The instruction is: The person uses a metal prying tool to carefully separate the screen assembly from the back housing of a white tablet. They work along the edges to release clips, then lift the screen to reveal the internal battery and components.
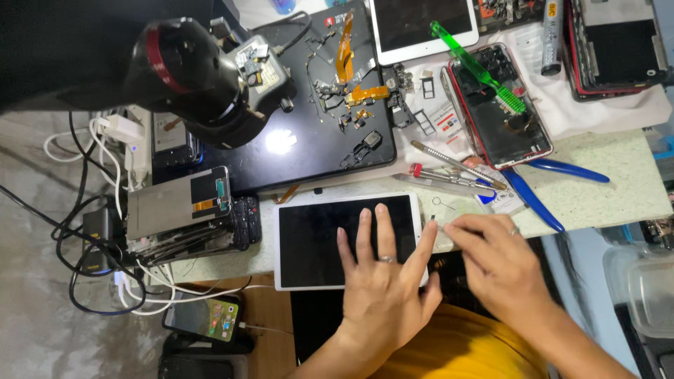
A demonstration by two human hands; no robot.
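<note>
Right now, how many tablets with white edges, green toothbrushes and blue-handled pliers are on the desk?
White-edged tablets: 2, one under the left hand, one at the top of the desk.
Green toothbrush: 1
Blue-handled pliers: 1
Total: 4

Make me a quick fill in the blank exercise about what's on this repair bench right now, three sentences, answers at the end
1. The left hand lies flat on the dark screen of a ____ tablet.
2. The toothbrush lying on the opened phone has a ____ handle.
3. The pliers beyond the right hand have ____ handles.

Missing words: white; green; blue
</note>
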